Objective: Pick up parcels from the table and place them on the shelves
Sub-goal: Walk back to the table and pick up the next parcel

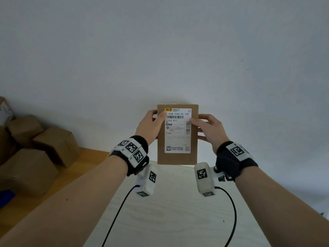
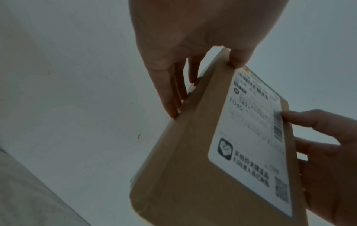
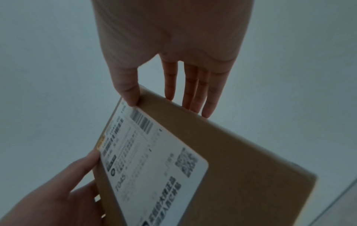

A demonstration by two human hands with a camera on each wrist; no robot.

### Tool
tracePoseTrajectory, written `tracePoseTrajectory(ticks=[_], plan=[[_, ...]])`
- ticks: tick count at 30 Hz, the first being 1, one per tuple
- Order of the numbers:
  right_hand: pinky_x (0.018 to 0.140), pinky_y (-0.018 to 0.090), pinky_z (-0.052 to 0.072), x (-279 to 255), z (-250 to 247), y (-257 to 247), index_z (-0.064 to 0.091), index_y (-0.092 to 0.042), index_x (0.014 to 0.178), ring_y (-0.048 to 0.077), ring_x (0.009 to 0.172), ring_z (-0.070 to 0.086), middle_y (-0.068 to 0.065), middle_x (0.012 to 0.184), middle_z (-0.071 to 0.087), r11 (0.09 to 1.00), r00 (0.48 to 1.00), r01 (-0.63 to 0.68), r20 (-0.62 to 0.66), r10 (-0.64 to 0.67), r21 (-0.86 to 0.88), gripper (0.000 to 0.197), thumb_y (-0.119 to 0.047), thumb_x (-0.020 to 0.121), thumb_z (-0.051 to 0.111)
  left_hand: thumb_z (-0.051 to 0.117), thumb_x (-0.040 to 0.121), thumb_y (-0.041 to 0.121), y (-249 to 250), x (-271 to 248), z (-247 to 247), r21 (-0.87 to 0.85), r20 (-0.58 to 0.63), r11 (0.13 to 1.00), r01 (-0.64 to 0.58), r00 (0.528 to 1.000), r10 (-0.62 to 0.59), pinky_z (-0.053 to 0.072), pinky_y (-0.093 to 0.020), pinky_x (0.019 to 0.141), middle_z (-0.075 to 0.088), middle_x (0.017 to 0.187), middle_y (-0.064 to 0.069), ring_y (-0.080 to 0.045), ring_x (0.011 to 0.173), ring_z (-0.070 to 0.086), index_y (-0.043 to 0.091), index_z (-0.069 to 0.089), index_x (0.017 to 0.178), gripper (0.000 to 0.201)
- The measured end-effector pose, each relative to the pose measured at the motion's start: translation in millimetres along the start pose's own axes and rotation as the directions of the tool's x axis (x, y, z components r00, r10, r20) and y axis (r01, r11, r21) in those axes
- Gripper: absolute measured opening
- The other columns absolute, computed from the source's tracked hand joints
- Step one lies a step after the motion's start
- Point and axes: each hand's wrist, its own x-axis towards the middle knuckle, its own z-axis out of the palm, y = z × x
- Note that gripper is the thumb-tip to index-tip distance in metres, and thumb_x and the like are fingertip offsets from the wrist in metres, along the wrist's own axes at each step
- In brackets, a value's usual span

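A flat brown cardboard parcel with a white shipping label is held upright in front of the white wall, above a pale surface. My left hand grips its left edge, thumb on the label, fingers behind. My right hand grips the right edge the same way. In the left wrist view the parcel is pinched by the left hand, with the right hand at the far edge. In the right wrist view the right hand holds the parcel and the left hand shows at lower left.
Several brown cardboard boxes are piled on a wooden table at the left. A pale shelf surface lies below the held parcel. A plain white wall fills the background. Cables hang from both wrist cameras.
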Motion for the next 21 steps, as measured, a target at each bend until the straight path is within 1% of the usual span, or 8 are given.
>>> tracePoseTrajectory(ticks=[3, 7, 9, 15, 21], plan=[[0.090, 0.040, 0.055, 2.3, 0.2, -1.2, 0.061, -0.016, 0.112, 0.023, 0.100, 0.068, 0.003, 0.098, 0.071, 1.000, 1.000, 0.003, 0.007, -0.003, 0.006, 0.035, -0.027, 0.081, 0.071, 0.044, 0.091, 0.055, 1.3, 2.3, -0.9, -0.003, -0.013, 1.000, -0.005, 1.000, 0.005, 0.057, -0.046, 0.086, 0.068, 0.108, 0.003, -0.020, 0.101, 0.066, 0.021, 0.048, 0.134, 0.054], [0.090, 0.042, 0.056, 4.5, 1.1, -1.1, 0.060, -0.016, 0.105, 0.023, 0.095, 0.068, 0.004, 0.100, 0.070, 1.000, 1.000, 0.005, 0.008, -0.005, 0.029, 0.028, -0.027, 0.082, 0.069, 0.044, 0.091, 0.055, 1.1, 4.1, -1.9, -0.002, -0.016, 1.000, -0.014, 1.000, 0.014, 0.057, -0.044, 0.086, 0.068, 0.103, 0.005, -0.019, 0.100, 0.066, 0.022, 0.048, 0.133, 0.053], [0.089, 0.042, 0.056, 5.4, 2.0, -1.1, 0.060, -0.016, 0.103, 0.023, 0.093, 0.068, 0.006, 0.101, 0.070, 0.999, 1.000, 0.006, 0.010, -0.007, 0.036, 0.025, -0.027, 0.082, 0.069, 0.044, 0.092, 0.054, 0.1, 5.3, -2.7, -0.001, -0.015, 1.000, -0.016, 1.000, 0.016, 0.057, -0.044, 0.085, 0.068, 0.103, 0.005, -0.018, 0.099, 0.066, 0.022, 0.047, 0.133, 0.053], [0.084, 0.037, 0.057, 5.7, 4.9, -1.2, 0.058, -0.016, 0.101, 0.021, 0.088, 0.067, 0.006, 0.100, 0.070, 0.999, 1.000, 0.009, 0.017, -0.010, 0.043, 0.023, -0.027, 0.083, 0.068, 0.044, 0.090, 0.056, -3.0, 8.0, -5.0, -0.001, -0.014, 1.000, -0.019, 1.000, 0.019, 0.057, -0.044, 0.085, 0.069, 0.111, 0.002, -0.019, 0.099, 0.066, 0.023, 0.048, 0.132, 0.054], [0.085, 0.038, 0.057, 5.6, 6.1, -2.3, 0.059, -0.015, 0.102, 0.021, 0.088, 0.068, 0.006, 0.099, 0.070, 1.000, 1.000, 0.010, 0.008, -0.010, 0.029, 0.025, -0.028, 0.083, 0.068, 0.044, 0.091, 0.055, -4.3, 10.6, -6.5, -0.013, -0.006, 1.000, -0.020, 1.000, 0.020, 0.058, -0.041, 0.083, 0.068, 0.111, 0.002, -0.017, 0.096, 0.066, 0.022, 0.048, 0.131, 0.052]])
